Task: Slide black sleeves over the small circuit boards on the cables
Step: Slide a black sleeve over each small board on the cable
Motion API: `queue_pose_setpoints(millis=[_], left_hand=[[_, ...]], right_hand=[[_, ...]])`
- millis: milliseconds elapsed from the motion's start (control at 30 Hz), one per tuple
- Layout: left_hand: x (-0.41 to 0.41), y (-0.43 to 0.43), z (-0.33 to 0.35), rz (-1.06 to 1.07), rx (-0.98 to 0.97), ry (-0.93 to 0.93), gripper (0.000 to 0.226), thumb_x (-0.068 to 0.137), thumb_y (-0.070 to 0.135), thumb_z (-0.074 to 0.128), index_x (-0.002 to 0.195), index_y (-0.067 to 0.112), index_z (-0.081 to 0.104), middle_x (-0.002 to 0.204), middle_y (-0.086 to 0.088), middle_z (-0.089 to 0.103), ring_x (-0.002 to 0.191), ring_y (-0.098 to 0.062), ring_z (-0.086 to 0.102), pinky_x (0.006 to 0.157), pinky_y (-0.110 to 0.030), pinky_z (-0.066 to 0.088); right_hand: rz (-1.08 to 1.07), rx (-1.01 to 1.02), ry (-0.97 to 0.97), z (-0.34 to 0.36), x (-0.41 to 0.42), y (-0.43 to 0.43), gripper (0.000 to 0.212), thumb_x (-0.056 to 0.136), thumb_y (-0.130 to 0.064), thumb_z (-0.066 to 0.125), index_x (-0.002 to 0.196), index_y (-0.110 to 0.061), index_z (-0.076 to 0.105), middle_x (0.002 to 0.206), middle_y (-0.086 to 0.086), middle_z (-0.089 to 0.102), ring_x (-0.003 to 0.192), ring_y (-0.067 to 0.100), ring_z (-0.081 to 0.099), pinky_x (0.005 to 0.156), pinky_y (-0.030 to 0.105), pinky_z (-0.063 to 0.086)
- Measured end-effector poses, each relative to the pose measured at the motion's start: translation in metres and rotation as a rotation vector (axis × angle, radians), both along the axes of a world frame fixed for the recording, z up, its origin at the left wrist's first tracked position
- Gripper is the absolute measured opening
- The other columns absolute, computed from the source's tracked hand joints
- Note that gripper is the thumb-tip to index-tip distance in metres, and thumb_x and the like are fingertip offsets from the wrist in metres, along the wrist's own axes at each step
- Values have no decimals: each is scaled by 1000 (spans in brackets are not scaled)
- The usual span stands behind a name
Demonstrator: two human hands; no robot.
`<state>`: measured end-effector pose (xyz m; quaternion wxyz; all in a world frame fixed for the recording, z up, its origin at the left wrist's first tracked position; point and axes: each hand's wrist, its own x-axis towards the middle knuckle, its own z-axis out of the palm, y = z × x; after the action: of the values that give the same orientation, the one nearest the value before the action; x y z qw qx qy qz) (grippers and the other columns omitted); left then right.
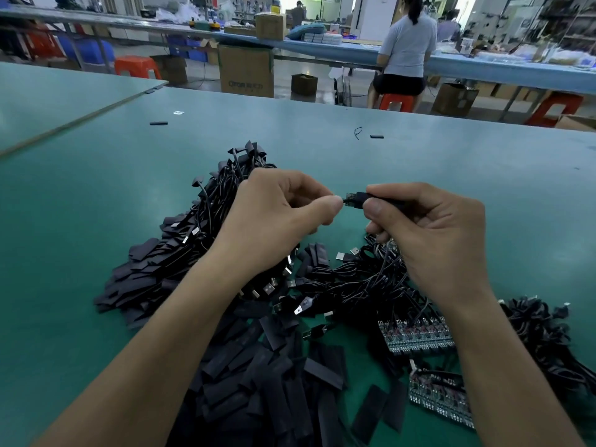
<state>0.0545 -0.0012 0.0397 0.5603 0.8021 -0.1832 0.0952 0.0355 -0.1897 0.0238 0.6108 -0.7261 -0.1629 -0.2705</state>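
Both forearms reach up from the bottom of the frame and meet just above its middle, over the green surface point(96, 195). The right hand point(432, 233) is turned palm-left, its thumb and curled fingers clamped round a black sleeve point(378, 198) held level above the heap. A small grey tip point(351, 197) pokes from the sleeve's left end; it may be a plug or a board end, as the view is too blurred to say. The left hand point(280, 217), knuckles up and fingers curled, pinches that tip between thumb and forefinger. Below the hands lies a tangle of cables point(354, 282). Loose sleeves point(258, 382) are piled at lower centre. Two rows of circuit boards point(416, 337) lie at lower right, under the right wrist.
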Motion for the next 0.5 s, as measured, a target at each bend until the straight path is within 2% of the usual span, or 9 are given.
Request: queue_pose_setpoints(millis=[100, 233, 500], left_hand=[[1, 0, 0, -52, 21, 38, 14, 92, 26, 70, 82, 17, 77, 74, 7, 75, 62, -6, 67, 68, -28, 58], [2, 1, 0, -95, 43, 40, 13, 93, 24, 69, 84, 19, 76, 76, 8, 76, 63, -5, 67, 68, -24, 57], [1, 2, 0, -139, 48, 15, 13, 94, 22, 67, 84, 21, 74, 75, 9, 75, 65, -3, 66, 70, -28, 57]], right_hand=[[18, -1, -13, 0, 0, 0, 20, 85, -5, 76, 91, -25, 75, 74, -2, 75, 61, 13, 69, 58, 20, 54], [29, -9, 0, 0, -1, -1, 21, 85, -5, 76, 92, -25, 75, 76, -4, 75, 62, 12, 69, 60, 19, 54], [0, -79, -33, 2, -4, -2, 19, 84, -16, 76, 97, -30, 73, 81, -12, 76, 66, 10, 70, 64, 18, 55]])
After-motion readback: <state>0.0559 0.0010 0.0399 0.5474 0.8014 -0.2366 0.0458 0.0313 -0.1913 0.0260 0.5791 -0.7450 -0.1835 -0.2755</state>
